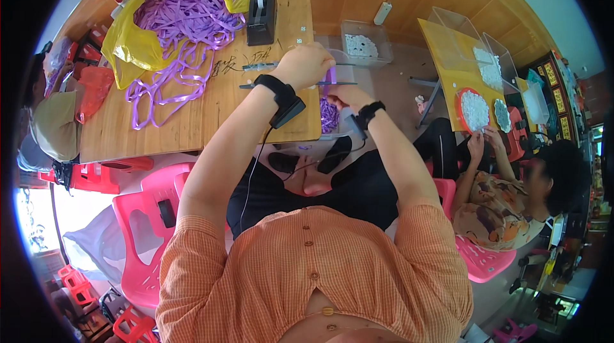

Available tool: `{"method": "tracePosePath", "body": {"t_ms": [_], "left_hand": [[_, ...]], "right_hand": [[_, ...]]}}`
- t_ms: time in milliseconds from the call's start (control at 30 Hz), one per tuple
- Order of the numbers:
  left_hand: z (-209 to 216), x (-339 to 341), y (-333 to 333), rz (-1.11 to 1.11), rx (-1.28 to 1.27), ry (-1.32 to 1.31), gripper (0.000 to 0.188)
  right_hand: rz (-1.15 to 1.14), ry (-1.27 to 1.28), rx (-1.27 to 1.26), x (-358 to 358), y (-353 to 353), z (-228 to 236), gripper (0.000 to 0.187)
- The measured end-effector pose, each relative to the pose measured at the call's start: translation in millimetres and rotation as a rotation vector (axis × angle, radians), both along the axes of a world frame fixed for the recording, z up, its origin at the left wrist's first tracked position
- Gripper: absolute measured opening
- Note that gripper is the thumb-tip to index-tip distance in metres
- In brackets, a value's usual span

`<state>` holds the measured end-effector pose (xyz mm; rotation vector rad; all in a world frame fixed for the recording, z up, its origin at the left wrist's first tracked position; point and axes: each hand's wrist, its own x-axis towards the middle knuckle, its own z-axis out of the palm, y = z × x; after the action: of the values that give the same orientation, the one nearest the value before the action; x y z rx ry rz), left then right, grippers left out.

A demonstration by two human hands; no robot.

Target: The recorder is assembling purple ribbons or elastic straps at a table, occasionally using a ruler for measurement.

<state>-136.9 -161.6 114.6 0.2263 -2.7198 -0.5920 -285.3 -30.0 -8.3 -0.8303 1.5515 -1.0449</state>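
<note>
My left hand [306, 64] is closed above the table's right edge, its fingertips at the upper end of a purple ribbon [330, 76]. Lower and to the right, my right hand [351, 96] is closed at the lower part of the same ribbon, its fingers partly hidden. Two thin dark rods [346, 83] stick out past the table edge, near both hands. Below them, purple ribbon pieces [329, 116] lie in a clear plastic box. On the table, a long loose tangle of purple ribbon [185, 14] spills from a yellow plastic bag [131, 49].
A black tape dispenser [261, 26] stands on the wooden table [281, 122]. At right, a person [495, 205] handles something beside a red tray of white pieces [474, 110]. A clear bin [364, 46] of white pieces sits beyond my hands. Pink chairs [137, 241] flank me.
</note>
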Motion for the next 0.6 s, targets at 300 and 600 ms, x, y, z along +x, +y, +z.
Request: {"method": "tracePosePath", "body": {"t_ms": [300, 600], "left_hand": [[6.2, -10.1, 4.1, 0.152, 0.011, -0.171, 0.034], [14.1, -11.2, 6.0, 0.159, 0.079, -0.304, 0.036]], "right_hand": [[-0.186, -0.055, -0.037, 24.5, 47.4, -5.1, 0.026], [-0.367, 0.183, -0.330, 44.4, 12.5, 1.9, 0.030]]}}
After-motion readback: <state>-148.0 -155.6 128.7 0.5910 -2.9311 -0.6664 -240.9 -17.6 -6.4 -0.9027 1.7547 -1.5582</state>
